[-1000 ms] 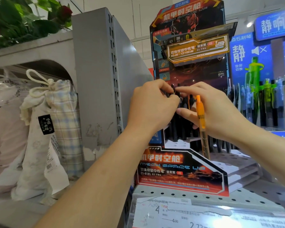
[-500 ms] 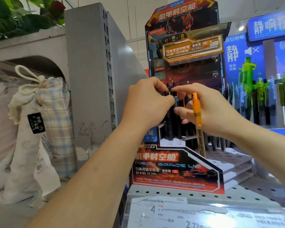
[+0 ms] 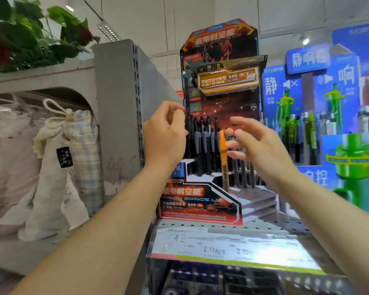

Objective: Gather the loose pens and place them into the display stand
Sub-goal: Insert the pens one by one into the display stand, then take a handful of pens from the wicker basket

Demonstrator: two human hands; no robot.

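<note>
The red-and-black cardboard display stand [image 3: 200,206] sits on the perforated shelf, with several black pens [image 3: 202,150] upright in its rows. An orange pen [image 3: 223,155] stands upright at the front row, its lower end hidden behind the stand's front panel. My right hand [image 3: 260,145] is just right of it, fingers straight and spread, blurred, fingertips beside the pen's cap; I cannot tell whether they touch it. My left hand [image 3: 164,137] hovers at the stand's left edge, fingers loosely curled, holding nothing I can see.
A grey metal shelf divider [image 3: 119,107] rises close to my left hand. Cloth drawstring bags [image 3: 58,167] fill the left shelf. A blue stand with green pens [image 3: 307,128] is on the right. Price labels [image 3: 211,248] line the shelf front.
Both hands came apart from the black pens they pinched together. My right fingers spread open, and the orange pen moved from across my palm to my fingertips, down by the stand's front row.
</note>
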